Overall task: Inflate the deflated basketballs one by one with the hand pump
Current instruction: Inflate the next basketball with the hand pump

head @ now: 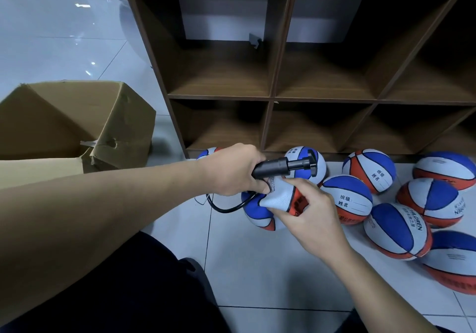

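Curled around the black barrel of the hand pump (277, 167), the left hand (233, 169) holds it level, its handle end pointing right, while the right hand (307, 210) pinches the crumpled white panel of a deflated ball (277, 198) just below that barrel. One pump is in view, and its thin black hose (226, 207) loops down to the left under the left hand and runs toward the limp ball. Nine other balls in blue, white and orange show around the grip: one (210, 153) peeking out behind the left hand, one (257, 216) under the limp ball, one (307, 162) behind the pump's handle end, and six round ones (398, 231) clustered on the tiled floor (255, 268) to the right of the right hand. Beyond both hands stands one brown wooden shelf (280, 98), with six cubbies at least partly in view, none holding a ball. Left of the left forearm sits one open cardboard box (77, 123); its contents cannot be seen.
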Action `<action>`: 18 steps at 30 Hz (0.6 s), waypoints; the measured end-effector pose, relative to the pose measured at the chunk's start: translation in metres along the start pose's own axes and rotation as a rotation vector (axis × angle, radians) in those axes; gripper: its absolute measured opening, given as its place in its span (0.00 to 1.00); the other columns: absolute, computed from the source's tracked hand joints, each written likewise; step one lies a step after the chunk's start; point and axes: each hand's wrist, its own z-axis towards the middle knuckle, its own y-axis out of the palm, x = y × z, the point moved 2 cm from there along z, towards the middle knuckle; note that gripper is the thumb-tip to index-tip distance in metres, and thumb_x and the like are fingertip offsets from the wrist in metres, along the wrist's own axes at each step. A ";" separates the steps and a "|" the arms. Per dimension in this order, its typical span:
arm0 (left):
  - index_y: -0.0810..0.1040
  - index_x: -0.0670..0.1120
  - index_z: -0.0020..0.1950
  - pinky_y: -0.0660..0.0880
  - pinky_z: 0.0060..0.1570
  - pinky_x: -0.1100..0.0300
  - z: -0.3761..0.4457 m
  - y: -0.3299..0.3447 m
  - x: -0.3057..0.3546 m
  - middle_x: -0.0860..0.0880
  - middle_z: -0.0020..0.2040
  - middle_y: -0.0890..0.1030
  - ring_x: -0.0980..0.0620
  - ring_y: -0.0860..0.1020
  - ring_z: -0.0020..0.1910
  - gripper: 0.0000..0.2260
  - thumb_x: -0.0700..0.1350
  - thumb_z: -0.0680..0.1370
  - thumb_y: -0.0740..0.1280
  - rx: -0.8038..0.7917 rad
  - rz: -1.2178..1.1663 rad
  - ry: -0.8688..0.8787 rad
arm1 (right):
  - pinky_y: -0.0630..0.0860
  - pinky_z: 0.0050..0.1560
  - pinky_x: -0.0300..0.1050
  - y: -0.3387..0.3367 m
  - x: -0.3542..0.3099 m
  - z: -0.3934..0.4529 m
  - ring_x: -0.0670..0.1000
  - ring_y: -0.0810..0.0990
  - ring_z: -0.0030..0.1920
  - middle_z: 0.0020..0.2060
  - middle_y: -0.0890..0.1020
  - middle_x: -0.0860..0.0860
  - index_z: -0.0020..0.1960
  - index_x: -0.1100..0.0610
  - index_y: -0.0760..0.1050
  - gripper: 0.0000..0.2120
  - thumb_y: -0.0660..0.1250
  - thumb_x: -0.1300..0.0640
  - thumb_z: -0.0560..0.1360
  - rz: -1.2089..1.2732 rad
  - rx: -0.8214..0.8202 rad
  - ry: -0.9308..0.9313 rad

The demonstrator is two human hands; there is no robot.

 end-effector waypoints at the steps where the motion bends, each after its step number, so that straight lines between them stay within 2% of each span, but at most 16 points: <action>1: 0.82 0.50 0.47 0.72 0.31 0.65 0.001 -0.001 -0.002 0.53 0.37 0.83 0.56 0.79 0.34 0.12 0.56 0.76 0.80 0.004 -0.012 -0.009 | 0.82 0.52 0.49 -0.002 0.000 0.002 0.47 0.84 0.52 0.51 0.84 0.39 0.61 0.44 0.82 0.25 0.85 0.50 0.68 -0.012 -0.014 0.015; 3: 0.82 0.52 0.48 0.81 0.36 0.56 0.003 -0.004 -0.008 0.53 0.38 0.85 0.56 0.81 0.36 0.12 0.57 0.76 0.80 -0.004 -0.035 -0.033 | 0.82 0.50 0.49 -0.005 0.002 0.005 0.48 0.84 0.49 0.48 0.85 0.41 0.60 0.44 0.82 0.23 0.85 0.48 0.68 -0.015 -0.036 0.042; 5: 0.82 0.52 0.49 0.84 0.38 0.49 0.003 -0.003 -0.012 0.52 0.40 0.86 0.52 0.84 0.39 0.12 0.58 0.76 0.80 -0.029 -0.043 -0.049 | 0.82 0.48 0.50 -0.006 0.005 0.005 0.48 0.85 0.48 0.47 0.85 0.42 0.58 0.45 0.82 0.21 0.85 0.48 0.68 -0.023 -0.064 0.053; 8: 0.84 0.53 0.51 0.84 0.41 0.52 0.001 -0.005 -0.020 0.52 0.42 0.86 0.52 0.85 0.42 0.09 0.55 0.77 0.79 -0.032 -0.080 -0.052 | 0.83 0.48 0.50 -0.005 0.013 0.000 0.46 0.85 0.48 0.47 0.85 0.41 0.58 0.44 0.82 0.21 0.84 0.47 0.68 -0.031 -0.099 0.090; 11: 0.83 0.51 0.46 0.82 0.43 0.53 0.000 -0.012 -0.027 0.53 0.41 0.87 0.52 0.85 0.40 0.08 0.54 0.78 0.78 0.033 -0.053 -0.055 | 0.83 0.48 0.49 -0.003 0.023 -0.005 0.45 0.85 0.49 0.47 0.86 0.41 0.57 0.44 0.82 0.20 0.84 0.47 0.69 -0.022 -0.111 0.147; 14: 0.82 0.49 0.47 0.80 0.37 0.63 -0.001 -0.007 -0.022 0.53 0.39 0.88 0.54 0.86 0.38 0.08 0.51 0.82 0.75 -0.010 -0.124 -0.069 | 0.84 0.46 0.49 0.000 0.037 -0.009 0.46 0.85 0.47 0.45 0.86 0.42 0.56 0.44 0.81 0.18 0.82 0.48 0.69 -0.020 -0.119 0.186; 18: 0.81 0.52 0.50 0.83 0.42 0.55 -0.001 0.019 -0.011 0.56 0.38 0.87 0.58 0.85 0.37 0.06 0.52 0.82 0.73 -0.037 -0.052 -0.066 | 0.83 0.38 0.52 0.007 0.061 -0.015 0.47 0.84 0.39 0.39 0.83 0.45 0.51 0.46 0.78 0.13 0.78 0.51 0.70 -0.090 -0.212 0.297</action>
